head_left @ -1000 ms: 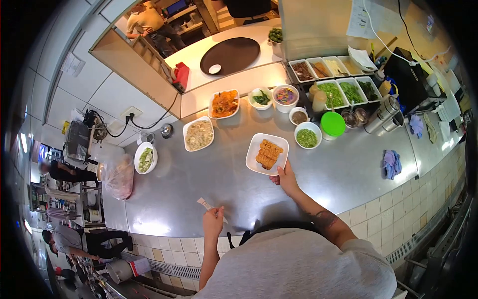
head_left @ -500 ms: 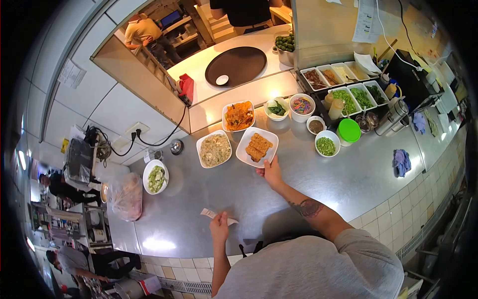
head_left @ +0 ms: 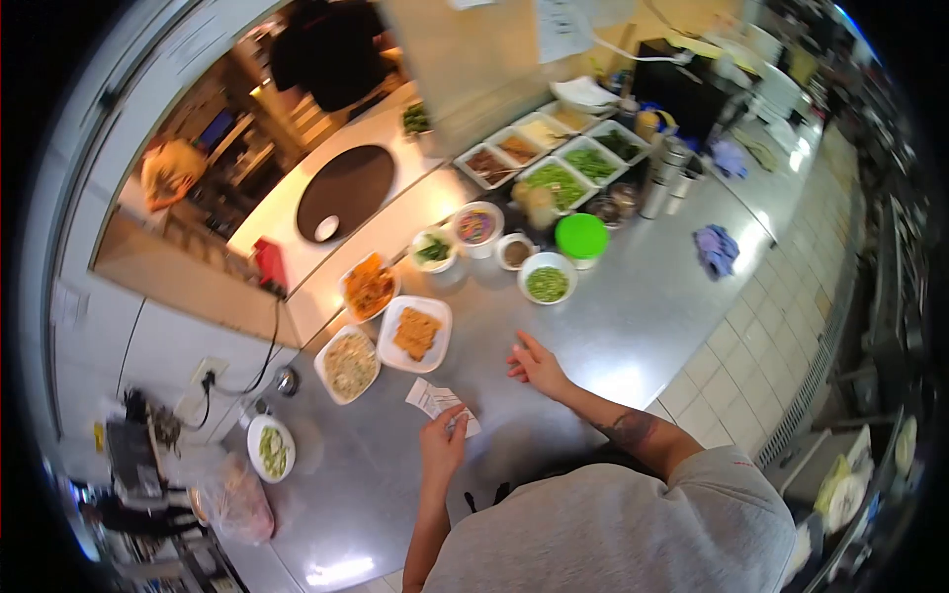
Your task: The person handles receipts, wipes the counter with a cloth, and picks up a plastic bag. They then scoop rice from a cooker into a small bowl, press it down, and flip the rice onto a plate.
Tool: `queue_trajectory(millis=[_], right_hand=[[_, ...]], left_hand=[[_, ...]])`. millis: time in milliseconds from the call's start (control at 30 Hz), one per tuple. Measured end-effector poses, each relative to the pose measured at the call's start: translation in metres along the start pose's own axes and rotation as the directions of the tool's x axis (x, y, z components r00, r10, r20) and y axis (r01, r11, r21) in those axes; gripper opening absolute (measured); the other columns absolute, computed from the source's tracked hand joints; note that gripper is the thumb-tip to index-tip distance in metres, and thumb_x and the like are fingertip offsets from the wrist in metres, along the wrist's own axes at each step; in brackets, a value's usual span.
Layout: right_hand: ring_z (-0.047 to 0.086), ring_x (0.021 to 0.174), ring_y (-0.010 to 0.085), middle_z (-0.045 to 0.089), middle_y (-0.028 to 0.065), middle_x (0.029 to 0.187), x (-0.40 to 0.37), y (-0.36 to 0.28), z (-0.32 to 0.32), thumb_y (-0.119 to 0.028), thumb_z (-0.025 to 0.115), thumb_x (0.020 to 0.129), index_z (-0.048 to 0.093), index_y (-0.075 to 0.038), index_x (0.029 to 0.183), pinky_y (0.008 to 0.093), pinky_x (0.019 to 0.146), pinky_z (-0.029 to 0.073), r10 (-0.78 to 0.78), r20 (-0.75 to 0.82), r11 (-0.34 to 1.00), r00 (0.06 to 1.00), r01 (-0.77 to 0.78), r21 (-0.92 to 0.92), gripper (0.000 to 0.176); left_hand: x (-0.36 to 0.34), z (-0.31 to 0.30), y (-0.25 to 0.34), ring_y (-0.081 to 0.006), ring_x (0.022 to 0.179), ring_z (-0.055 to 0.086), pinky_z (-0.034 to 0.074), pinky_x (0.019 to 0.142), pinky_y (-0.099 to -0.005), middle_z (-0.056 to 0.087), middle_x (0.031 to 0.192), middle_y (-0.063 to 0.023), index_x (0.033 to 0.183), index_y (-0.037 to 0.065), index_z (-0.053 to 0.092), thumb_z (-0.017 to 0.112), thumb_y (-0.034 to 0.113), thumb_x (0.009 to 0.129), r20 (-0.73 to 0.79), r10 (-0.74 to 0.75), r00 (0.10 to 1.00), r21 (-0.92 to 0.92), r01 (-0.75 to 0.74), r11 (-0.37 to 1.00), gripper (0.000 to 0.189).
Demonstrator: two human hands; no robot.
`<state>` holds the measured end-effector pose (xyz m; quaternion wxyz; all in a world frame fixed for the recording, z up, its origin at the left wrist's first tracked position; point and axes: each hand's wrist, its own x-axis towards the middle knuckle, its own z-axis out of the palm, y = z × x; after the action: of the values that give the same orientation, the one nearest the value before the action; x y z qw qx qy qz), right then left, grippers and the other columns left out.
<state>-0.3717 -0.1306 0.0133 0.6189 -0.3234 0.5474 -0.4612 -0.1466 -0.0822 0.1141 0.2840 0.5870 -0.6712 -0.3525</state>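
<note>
From my end, I have the left hand pinching a printed slip, the square white bowl just beyond; the right hand angles forward, grip loosely spread.

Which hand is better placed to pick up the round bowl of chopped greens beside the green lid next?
Probably the right hand: it appears empty and partly open, and it is nearer the bowl. The left hand holds a paper slip and is farther away.
</note>
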Motion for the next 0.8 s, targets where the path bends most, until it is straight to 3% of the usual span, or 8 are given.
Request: queue_trajectory(millis=[100,200,267,433,500,600,733,800], right_hand=[[0.061,0.088,0.0135,0.06,0.006,0.108,-0.04,-0.005,-0.085,-0.047,0.05,0.093,0.037,-0.008,0.14,0.0268,0.069,0.049,0.08,0.03,0.996,0.996,-0.079,-0.028,0.062],[0.055,0.104,0.0146,0.057,0.0043,0.118,-0.097,-0.032,-0.147,-0.05,0.05,0.092,0.043,-0.011,0.136,0.0294,0.08,0.047,0.112,0.257,0.98,0.96,-0.149,0.132,0.059],[0.053,0.11,0.0156,0.054,0.0053,0.125,-0.124,-0.044,-0.186,-0.043,0.054,0.092,0.047,-0.008,0.132,0.0327,0.085,0.047,-0.015,0.405,0.903,0.914,-0.162,0.397,0.053],[0.063,0.087,0.0126,0.066,0.0076,0.104,-0.167,-0.081,-0.293,-0.013,0.066,0.087,0.06,0.0,0.115,0.0277,0.076,0.052,-0.141,-0.039,0.834,0.989,0.139,0.533,0.032],[0.064,0.083,0.0118,0.068,0.0072,0.098,-0.181,-0.085,-0.344,-0.01,0.066,0.085,0.063,0.001,0.107,0.0272,0.074,0.052,-0.169,-0.24,0.882,0.956,0.255,0.395,0.025],[0.063,0.079,0.0102,0.069,0.0067,0.092,-0.204,-0.094,-0.421,-0.007,0.066,0.085,0.067,0.001,0.101,0.026,0.071,0.052,-0.213,-0.482,0.91,0.85,0.352,0.22,0.018],[0.063,0.077,0.0103,0.069,0.0071,0.09,-0.23,-0.114,-0.519,-0.008,0.066,0.085,0.066,0.002,0.099,0.0252,0.07,0.051,-0.246,-0.669,0.907,0.701,0.41,0.096,0.017],[0.063,0.078,0.0103,0.069,0.0074,0.091,-0.238,-0.13,-0.566,-0.008,0.066,0.086,0.065,0.003,0.1,0.0252,0.071,0.051,-0.247,-0.723,0.912,0.645,0.406,0.05,0.018]], left_hand=[[-0.002,0.047,0.048,-0.0183,0.088,0.064,0.048,0.08,-0.0294,0.07,0.09,-0.0136,0.101,0.001,0.068,0.06,0.008,0.086,0.122,0.125,0.985,-0.117,-0.111,0.987,0.018],[-0.001,0.107,0.11,-0.0187,0.095,0.062,0.047,0.083,-0.0307,0.069,0.095,-0.0116,0.102,0.002,0.068,0.06,0.0,0.084,0.275,0.255,0.927,-0.342,-0.154,0.927,0.02],[0.004,0.154,0.153,-0.0193,0.098,0.061,0.046,0.085,-0.0311,0.066,0.103,-0.0122,0.11,0.002,0.064,0.06,-0.001,0.083,0.327,0.403,0.855,-0.363,-0.28,0.889,0.028],[0.014,0.286,0.243,-0.0202,0.102,0.059,0.046,0.088,-0.0319,0.06,0.116,-0.0162,0.134,0.003,0.043,0.059,-0.002,0.083,0.358,0.538,0.763,-0.464,-0.355,0.812,0.054],[0.016,0.334,0.277,-0.0205,0.103,0.059,0.045,0.088,-0.0322,0.057,0.12,-0.0182,0.14,0.004,0.034,0.058,-0.002,0.083,0.411,0.545,0.731,-0.477,-0.338,0.812,0.062],[0.029,0.408,0.309,-0.0233,0.09,0.062,0.047,0.08,-0.0346,0.063,0.1,-0.0161,0.142,0.006,0.031,0.061,0.006,0.083,0.396,0.541,0.742,-0.501,-0.319,0.804,0.066],[0.082,0.491,0.321,-0.0355,0.11,0.049,0.039,0.093,-0.0399,0.048,0.119,-0.0221,0.143,0.006,0.029,0.065,0.013,0.081,0.333,0.459,0.824,-0.021,-0.48,0.877,0.072],[0.115,0.531,0.314,-0.0421,0.116,0.041,0.034,0.099,-0.0456,0.039,0.129,-0.0243,0.143,0.008,0.031,0.065,0.021,0.081,0.27,0.505,0.82,0.099,-0.545,0.832,0.071]])
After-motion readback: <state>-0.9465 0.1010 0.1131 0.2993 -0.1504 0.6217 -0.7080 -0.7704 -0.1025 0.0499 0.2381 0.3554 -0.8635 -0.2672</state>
